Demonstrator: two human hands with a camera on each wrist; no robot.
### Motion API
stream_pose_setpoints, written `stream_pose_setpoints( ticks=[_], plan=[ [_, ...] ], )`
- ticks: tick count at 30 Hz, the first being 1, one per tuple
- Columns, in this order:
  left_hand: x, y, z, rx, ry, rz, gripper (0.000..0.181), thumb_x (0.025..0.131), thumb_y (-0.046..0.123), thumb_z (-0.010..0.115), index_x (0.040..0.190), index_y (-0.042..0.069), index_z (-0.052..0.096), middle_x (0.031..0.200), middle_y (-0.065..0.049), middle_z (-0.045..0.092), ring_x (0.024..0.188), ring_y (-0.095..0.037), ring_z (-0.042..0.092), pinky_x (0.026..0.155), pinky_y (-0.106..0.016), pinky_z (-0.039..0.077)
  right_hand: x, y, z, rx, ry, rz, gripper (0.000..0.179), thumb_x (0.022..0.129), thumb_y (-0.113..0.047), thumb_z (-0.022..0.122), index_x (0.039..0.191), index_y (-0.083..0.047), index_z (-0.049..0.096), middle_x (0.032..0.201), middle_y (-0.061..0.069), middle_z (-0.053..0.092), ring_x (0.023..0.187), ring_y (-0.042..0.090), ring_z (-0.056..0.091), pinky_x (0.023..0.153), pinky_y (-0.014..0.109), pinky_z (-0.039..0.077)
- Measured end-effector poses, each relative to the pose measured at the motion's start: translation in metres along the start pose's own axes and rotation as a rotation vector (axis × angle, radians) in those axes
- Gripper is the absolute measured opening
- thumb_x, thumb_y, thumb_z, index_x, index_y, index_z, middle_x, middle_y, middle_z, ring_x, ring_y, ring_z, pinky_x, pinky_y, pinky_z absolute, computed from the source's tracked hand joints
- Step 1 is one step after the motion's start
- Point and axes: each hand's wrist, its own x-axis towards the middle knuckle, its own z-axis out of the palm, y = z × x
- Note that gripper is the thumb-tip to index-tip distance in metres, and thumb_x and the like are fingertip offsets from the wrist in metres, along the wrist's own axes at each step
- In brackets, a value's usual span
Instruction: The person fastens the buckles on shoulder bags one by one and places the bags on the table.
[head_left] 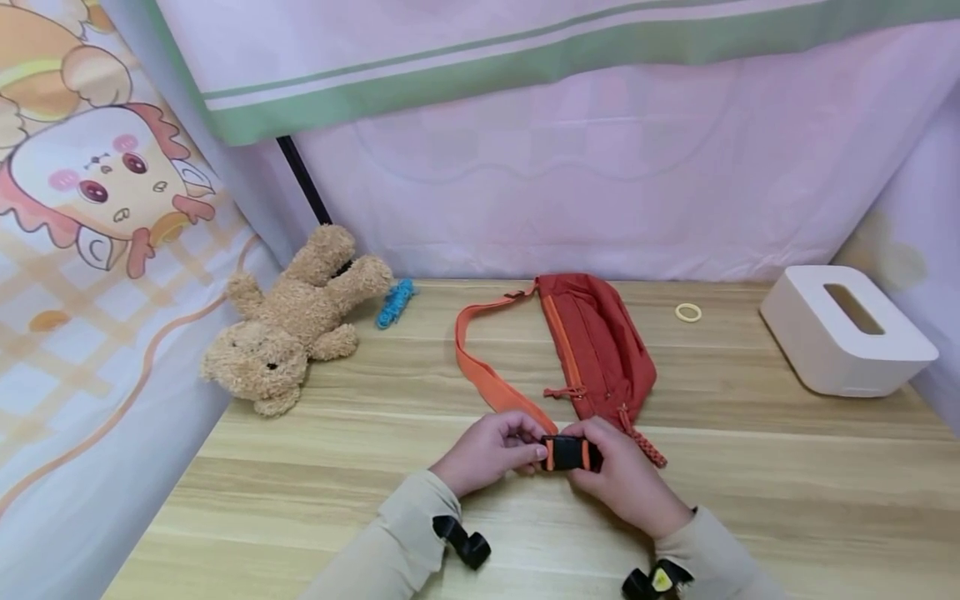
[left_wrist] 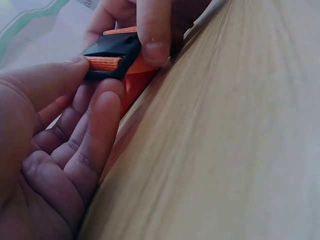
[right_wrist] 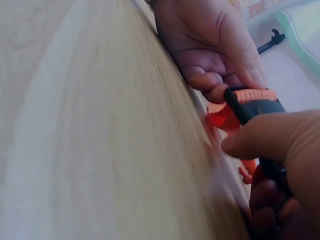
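Note:
A red waist bag (head_left: 600,342) lies on the wooden table, its orange strap (head_left: 480,367) looping out to the left and back to a black buckle (head_left: 567,452). My left hand (head_left: 495,450) pinches the buckle's left end between thumb and fingers, as the left wrist view shows with the orange webbing (left_wrist: 104,63) threaded through it. Around the right end, my right hand (head_left: 626,475) grips with thumb and curled fingers. In the right wrist view the right thumb lies across the black buckle (right_wrist: 260,107). The two halves appear joined.
A brown teddy bear (head_left: 292,321) lies at the left, beside a blue bundle of cord (head_left: 395,303). A pale yellow ring (head_left: 687,312) is right of the bag. At the far right stands a white tissue box (head_left: 847,333). Curtains hang behind the table (head_left: 787,492).

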Motion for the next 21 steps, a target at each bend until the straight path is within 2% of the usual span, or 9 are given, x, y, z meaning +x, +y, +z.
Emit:
stream_pose_setpoints(
  ticks=[3, 7, 15, 21],
  plan=[
    [-0.0008, 0.0009, 0.0012, 0.016, -0.005, 0.009, 0.011, 0.093, 0.009, 0.072, 0.103, 0.006, 0.068, 0.094, -0.005, 0.067, 0.077, -0.014, 0.067, 0.07, -0.031, 0.059, 0.0011, -0.0038, 0.0006, -0.066, -0.004, 0.025, 0.039, 0.074, 0.002, 0.083, 0.102, -0.02, 0.066, 0.1, -0.004, 0.06, 0.089, 0.012, 0.058, 0.075, 0.03, 0.051],
    [-0.0021, 0.0026, 0.0024, 0.031, -0.006, 0.014, 0.01, 0.094, 0.009, 0.071, 0.103, 0.006, 0.068, 0.094, -0.005, 0.067, 0.077, -0.015, 0.067, 0.069, -0.03, 0.059, 0.0015, -0.0074, 0.0013, -0.097, -0.019, 0.05, 0.038, 0.073, 0.002, 0.083, 0.099, -0.02, 0.065, 0.097, -0.005, 0.062, 0.085, 0.011, 0.058, 0.074, 0.029, 0.05],
    [-0.0021, 0.0021, 0.0022, 0.032, -0.03, 0.015, 0.01, 0.096, 0.01, 0.069, 0.104, 0.005, 0.067, 0.091, -0.005, 0.068, 0.077, -0.015, 0.066, 0.069, -0.03, 0.058, -0.0023, -0.0028, 0.0, -0.092, -0.002, -0.028, 0.033, 0.073, -0.01, 0.086, 0.098, -0.027, 0.072, 0.094, -0.013, 0.062, 0.078, 0.008, 0.057, 0.067, 0.024, 0.048],
    [-0.0028, 0.004, 0.0019, 0.016, -0.049, 0.012, 0.01, 0.097, 0.009, 0.067, 0.105, 0.004, 0.066, 0.093, -0.005, 0.067, 0.077, -0.016, 0.066, 0.07, -0.03, 0.058, -0.0027, -0.0019, -0.0018, -0.046, -0.015, -0.054, 0.036, 0.072, -0.007, 0.082, 0.099, -0.03, 0.073, 0.091, -0.014, 0.063, 0.074, 0.008, 0.056, 0.062, 0.024, 0.048]
  ],
)
